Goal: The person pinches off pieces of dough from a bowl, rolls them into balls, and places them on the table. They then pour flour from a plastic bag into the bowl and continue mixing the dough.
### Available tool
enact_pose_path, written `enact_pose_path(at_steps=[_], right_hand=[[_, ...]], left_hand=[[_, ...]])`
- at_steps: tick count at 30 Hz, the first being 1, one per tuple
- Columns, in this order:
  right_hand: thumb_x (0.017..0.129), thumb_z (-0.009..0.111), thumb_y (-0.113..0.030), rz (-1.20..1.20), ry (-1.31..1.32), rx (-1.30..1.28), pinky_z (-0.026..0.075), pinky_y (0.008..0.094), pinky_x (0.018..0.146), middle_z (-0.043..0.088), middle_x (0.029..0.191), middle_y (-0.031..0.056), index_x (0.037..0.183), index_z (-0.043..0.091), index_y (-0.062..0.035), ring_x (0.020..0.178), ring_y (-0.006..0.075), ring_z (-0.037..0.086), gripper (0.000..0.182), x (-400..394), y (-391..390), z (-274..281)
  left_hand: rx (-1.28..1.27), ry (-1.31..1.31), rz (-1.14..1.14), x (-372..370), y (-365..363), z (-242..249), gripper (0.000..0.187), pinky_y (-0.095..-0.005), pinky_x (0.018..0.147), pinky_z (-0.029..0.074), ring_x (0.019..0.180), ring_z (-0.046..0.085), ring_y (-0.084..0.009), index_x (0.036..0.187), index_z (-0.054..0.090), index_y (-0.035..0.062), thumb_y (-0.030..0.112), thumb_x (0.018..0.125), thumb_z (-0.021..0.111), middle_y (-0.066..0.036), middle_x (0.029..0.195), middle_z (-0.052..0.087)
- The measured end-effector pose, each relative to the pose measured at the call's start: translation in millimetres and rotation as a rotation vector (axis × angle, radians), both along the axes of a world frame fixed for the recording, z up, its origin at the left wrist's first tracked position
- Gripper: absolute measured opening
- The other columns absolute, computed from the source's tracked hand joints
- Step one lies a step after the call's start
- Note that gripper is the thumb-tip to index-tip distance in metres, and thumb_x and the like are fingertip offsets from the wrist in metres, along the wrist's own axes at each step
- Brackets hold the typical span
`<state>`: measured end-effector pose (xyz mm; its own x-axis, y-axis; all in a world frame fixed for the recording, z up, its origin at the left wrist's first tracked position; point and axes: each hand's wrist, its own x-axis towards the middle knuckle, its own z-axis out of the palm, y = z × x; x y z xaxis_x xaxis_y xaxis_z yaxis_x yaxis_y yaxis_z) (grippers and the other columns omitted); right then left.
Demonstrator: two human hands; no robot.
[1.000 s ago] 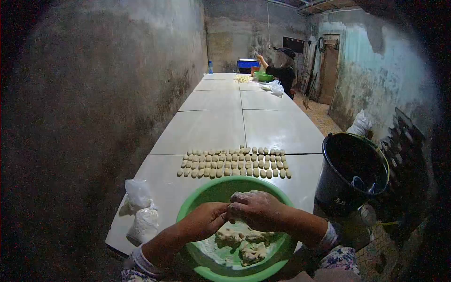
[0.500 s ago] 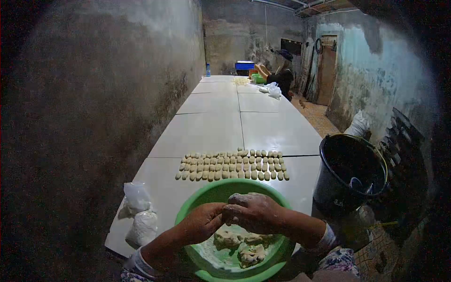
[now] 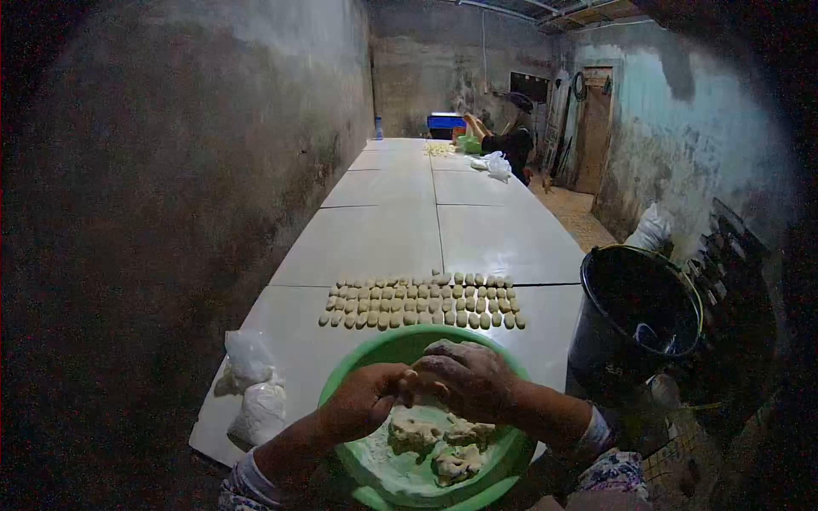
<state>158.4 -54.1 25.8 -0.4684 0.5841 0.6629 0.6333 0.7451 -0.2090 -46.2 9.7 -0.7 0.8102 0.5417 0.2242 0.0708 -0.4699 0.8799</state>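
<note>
Over a green basin point(image 3: 332, 387), my left hand point(image 3: 371, 399) and my right hand point(image 3: 467, 376) meet with bent fingers. Between them they grip a small piece of dough point(image 3: 434, 390), mostly hidden by the fingers; flour whitens the back of my right hand. Several torn lumps of dough point(image 3: 415, 433) lie below in the basin, with white flour around them. Just beyond the basin's far rim, small oval dough pieces point(image 3: 422, 304) stand in rows on the white table point(image 3: 375, 243).
Two plastic bags of white powder point(image 3: 258, 415) sit at the table's left edge. A large black bucket point(image 3: 596, 328) stands by the right edge. At the far end are another person point(image 3: 511, 145), a green bowl point(image 3: 469, 145) and a blue crate point(image 3: 446, 122).
My fingers have shifted around the dough piece, and more of it shows between my hands. My left hand has tilted slightly. The rows of dough pieces look the same.
</note>
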Motion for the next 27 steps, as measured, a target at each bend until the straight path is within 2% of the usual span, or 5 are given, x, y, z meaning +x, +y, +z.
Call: enact_pose_path(at_steps=[4,10,12,18,27], right_hand=[[0.083,0.061,-0.015,0.042,-0.071,-0.064,0.051,0.0441,0.06,0.058,0.089,0.0156,0.1,0.056,-0.0046,0.075,0.036,0.061,0.021,2,-1,5],[0.082,0.062,-0.015,0.023,-0.037,-0.005,0.05,0.0442,0.056,0.058,0.09,0.0153,0.106,0.056,-0.0071,0.074,0.0355,0.061,0.026,5,0,1],[0.082,0.061,-0.016,0.002,-0.056,0.013,0.05,0.0447,0.058,0.058,0.093,0.0153,0.107,0.055,-0.0061,0.076,0.036,0.061,0.028,7,0,0],[0.08,0.061,-0.018,-0.045,-0.152,-0.147,0.048,0.0447,0.073,0.057,0.097,0.0132,0.109,0.056,-0.009,0.087,0.0346,0.058,0.031,8,-1,-10],[0.075,0.062,-0.015,0.008,-0.222,0.032,0.046,0.0408,0.07,0.054,0.101,0.0113,0.103,0.058,-0.0106,0.087,0.0301,0.058,0.029,7,-3,-2]], left_hand=[[0.115,0.034,0.017,0,0,-1,0.024,-0.034,0.077,0.048,0.082,0.061,-0.0199,0.103,0.059,-0.0002,-0.001,0.084,0.045,-0.014,0.088,0.061],[-0.085,-0.054,-0.026,3,-7,5,0.025,-0.0319,0.081,0.048,0.09,0.061,-0.0164,0.112,0.057,-0.0017,0.014,0.094,0.051,-0.011,0.097,0.063],[-0.293,-0.273,-0.104,7,-13,11,0.033,-0.0304,0.086,0.047,0.096,0.06,-0.016,0.117,0.055,-0.0028,0.022,0.096,0.052,-0.011,0.106,0.063],[-0.195,-0.128,-0.1,3,-9,5,0.035,-0.0313,0.09,0.046,0.101,0.058,-0.0169,0.121,0.053,-0.0022,0.018,0.093,0.057,-0.012,0.111,0.062],[-0.151,-0.08,-0.137,3,-7,5,0.033,-0.0304,0.089,0.046,0.101,0.057,-0.015,0.121,0.053,-0.0026,0.013,0.092,0.057,-0.012,0.11,0.061]])
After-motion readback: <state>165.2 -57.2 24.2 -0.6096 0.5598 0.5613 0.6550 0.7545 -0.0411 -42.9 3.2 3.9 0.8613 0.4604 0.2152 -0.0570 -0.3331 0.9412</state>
